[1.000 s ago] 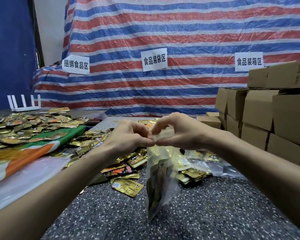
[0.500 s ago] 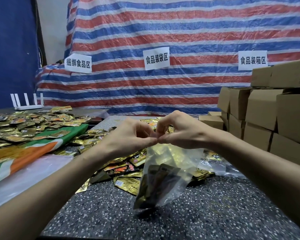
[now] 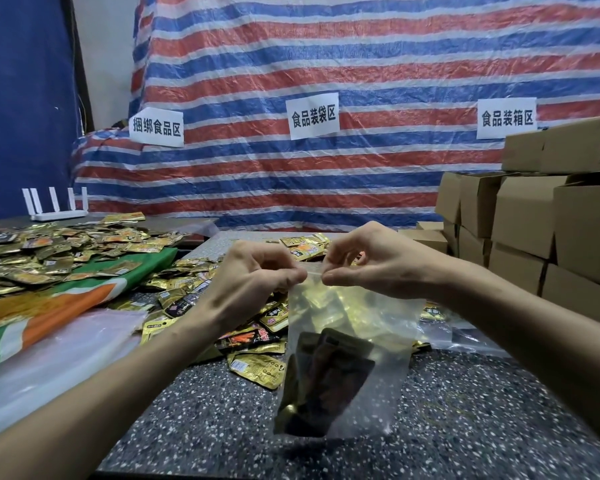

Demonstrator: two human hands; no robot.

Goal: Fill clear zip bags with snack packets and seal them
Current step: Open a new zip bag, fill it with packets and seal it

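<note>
A clear zip bag (image 3: 368, 327) hangs above the speckled table (image 3: 465, 427), broad side toward me, with dark and gold snack packets (image 3: 326, 379) gathered at its bottom. My left hand (image 3: 257, 275) pinches the zip strip at the top left. My right hand (image 3: 368, 261) pinches the same strip just to the right, a short stretch of strip showing between the fingertips. Loose gold snack packets (image 3: 257, 367) lie in a pile behind and left of the bag.
A big heap of gold packets (image 3: 49, 251) covers a green, white and orange sheet (image 3: 49, 317) at left. Clear plastic bags (image 3: 56, 348) lie at lower left. Cardboard boxes (image 3: 541, 216) stack at right. A white router (image 3: 58, 204) stands far left. A striped tarp with paper signs hangs behind.
The bag has turned from edge-on to broad side facing me. My fingertips, touching before, have drawn slightly apart along the zip strip.
</note>
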